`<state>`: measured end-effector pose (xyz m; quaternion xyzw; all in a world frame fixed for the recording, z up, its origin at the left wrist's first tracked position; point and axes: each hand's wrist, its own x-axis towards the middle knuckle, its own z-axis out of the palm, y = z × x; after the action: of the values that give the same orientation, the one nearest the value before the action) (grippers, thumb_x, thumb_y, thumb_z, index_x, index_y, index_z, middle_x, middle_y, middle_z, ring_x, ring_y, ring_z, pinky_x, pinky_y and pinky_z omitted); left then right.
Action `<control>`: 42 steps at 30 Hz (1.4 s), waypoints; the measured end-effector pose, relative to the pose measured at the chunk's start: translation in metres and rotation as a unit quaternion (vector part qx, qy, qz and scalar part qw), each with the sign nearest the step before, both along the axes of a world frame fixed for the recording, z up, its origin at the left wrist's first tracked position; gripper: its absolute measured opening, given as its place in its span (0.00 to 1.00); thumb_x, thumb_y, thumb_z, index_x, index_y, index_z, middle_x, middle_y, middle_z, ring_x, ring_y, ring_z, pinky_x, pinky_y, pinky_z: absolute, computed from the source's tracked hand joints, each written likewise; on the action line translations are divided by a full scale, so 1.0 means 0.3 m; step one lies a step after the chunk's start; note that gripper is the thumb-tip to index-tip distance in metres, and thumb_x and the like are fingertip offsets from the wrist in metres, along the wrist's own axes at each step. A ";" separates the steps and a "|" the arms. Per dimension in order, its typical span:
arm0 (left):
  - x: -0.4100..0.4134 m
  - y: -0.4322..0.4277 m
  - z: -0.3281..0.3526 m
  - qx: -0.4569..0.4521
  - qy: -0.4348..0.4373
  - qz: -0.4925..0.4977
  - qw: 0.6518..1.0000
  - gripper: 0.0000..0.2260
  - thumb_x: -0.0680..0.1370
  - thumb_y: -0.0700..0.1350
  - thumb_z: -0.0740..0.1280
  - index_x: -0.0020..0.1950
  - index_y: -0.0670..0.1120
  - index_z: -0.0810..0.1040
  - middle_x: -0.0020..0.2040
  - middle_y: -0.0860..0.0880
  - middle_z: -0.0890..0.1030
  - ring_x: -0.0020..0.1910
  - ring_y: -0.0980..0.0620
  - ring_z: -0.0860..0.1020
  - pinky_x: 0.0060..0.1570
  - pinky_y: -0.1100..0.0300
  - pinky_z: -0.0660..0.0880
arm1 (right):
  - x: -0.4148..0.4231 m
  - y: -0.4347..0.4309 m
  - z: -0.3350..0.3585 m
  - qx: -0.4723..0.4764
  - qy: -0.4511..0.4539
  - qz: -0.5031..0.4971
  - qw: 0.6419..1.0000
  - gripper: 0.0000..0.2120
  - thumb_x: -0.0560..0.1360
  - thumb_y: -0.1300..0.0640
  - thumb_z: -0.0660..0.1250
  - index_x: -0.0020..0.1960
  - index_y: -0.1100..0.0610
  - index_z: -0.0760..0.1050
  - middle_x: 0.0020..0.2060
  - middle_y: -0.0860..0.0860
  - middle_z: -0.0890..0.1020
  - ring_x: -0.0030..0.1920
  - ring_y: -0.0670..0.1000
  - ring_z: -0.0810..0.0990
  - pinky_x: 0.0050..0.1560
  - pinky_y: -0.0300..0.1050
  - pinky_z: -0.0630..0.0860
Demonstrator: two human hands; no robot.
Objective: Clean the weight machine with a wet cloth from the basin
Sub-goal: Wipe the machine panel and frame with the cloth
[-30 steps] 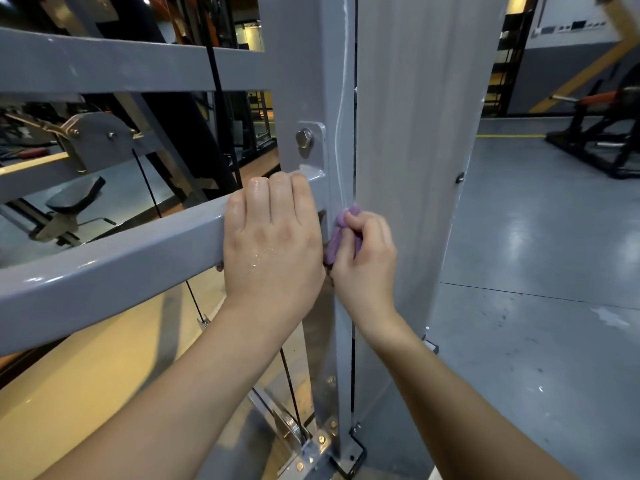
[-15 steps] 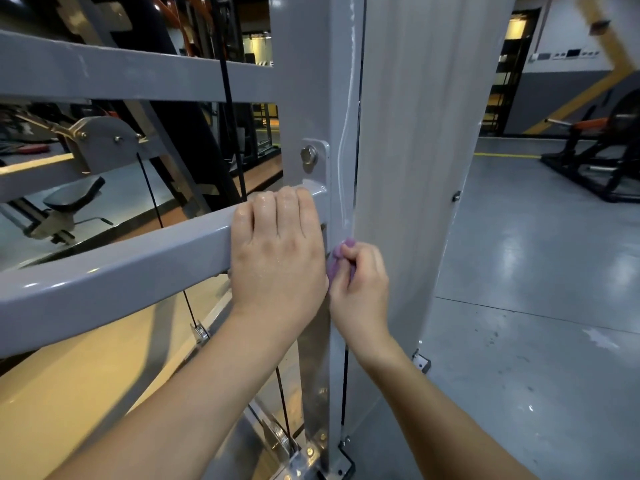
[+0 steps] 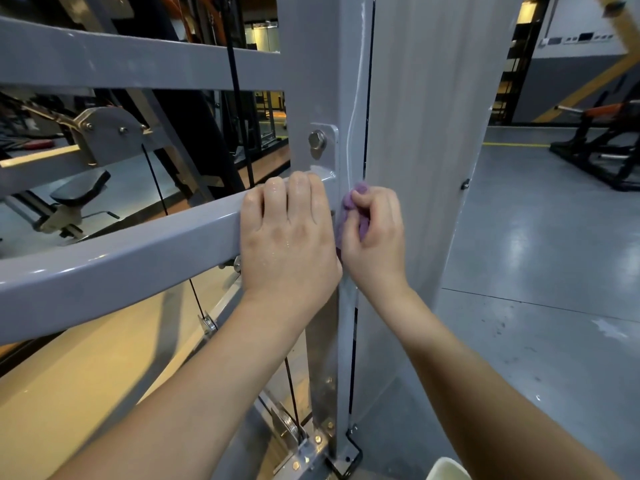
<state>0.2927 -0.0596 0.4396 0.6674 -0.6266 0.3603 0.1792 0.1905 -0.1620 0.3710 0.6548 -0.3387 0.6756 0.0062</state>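
Head view: left hand (image 3: 287,237) curled over the grey crossbar (image 3: 121,261) of the weight machine (image 3: 138,64), fingers (image 3: 298,192) hooked round its top edge at the joint with the upright post (image 3: 311,81). Right hand (image 3: 375,244) clenched round a bunched purple cloth (image 3: 343,220), held against the post's edge below the bolt (image 3: 317,139), just beside the left hand. Pale container rim (image 3: 446,469) at the very bottom, right of the post's foot.

The purple cloth (image 3: 349,216) is mostly buried within the right hand's (image 3: 375,237) curled fingers, the left hand's (image 3: 287,237) fingertips pass out of sight over the crossbar (image 3: 121,258), and a pale container (image 3: 446,469) is cut off at the bottom edge.
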 end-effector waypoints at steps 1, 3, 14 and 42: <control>0.000 0.002 0.003 0.006 0.004 0.001 1.000 0.22 0.77 0.44 0.46 0.67 0.38 0.67 0.58 0.39 0.72 0.55 0.38 0.69 0.59 0.44 0.65 | -0.002 0.010 -0.010 -0.002 0.006 0.000 1.000 0.07 0.78 0.72 0.63 0.54 0.67 0.77 0.55 0.58 0.76 0.61 0.49 0.76 0.61 0.45 0.76; -0.001 0.006 0.012 0.013 0.002 0.006 1.000 0.27 0.77 0.46 0.40 0.68 0.38 0.67 0.59 0.39 0.71 0.56 0.37 0.70 0.59 0.44 0.64 | -0.009 0.045 -0.069 0.008 0.008 0.001 1.000 0.09 0.78 0.73 0.64 0.57 0.68 0.77 0.61 0.59 0.71 0.66 0.44 0.72 0.65 0.40 0.72; 0.007 -0.010 -0.005 -0.011 -0.011 -0.003 1.000 0.21 0.76 0.43 0.49 0.66 0.38 0.69 0.57 0.40 0.73 0.54 0.38 0.71 0.58 0.44 0.65 | 0.036 0.005 0.064 -0.016 -0.042 -0.023 0.999 0.20 0.76 0.74 0.62 0.67 0.68 0.75 0.61 0.60 0.77 0.65 0.56 0.75 0.69 0.53 0.73; -0.002 -0.002 -0.008 0.017 -0.010 0.023 1.000 0.23 0.75 0.48 0.54 0.67 0.38 0.68 0.59 0.39 0.72 0.56 0.38 0.69 0.60 0.44 0.64 | 0.022 -0.014 0.053 -0.092 0.071 -0.135 0.984 0.24 0.76 0.73 0.65 0.71 0.63 0.76 0.70 0.56 0.78 0.65 0.54 0.73 0.71 0.45 0.72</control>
<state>0.2923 -0.0602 0.4372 0.6807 -0.6190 0.3607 0.1531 0.1971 -0.1661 0.3870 0.6462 -0.3591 0.6484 0.1815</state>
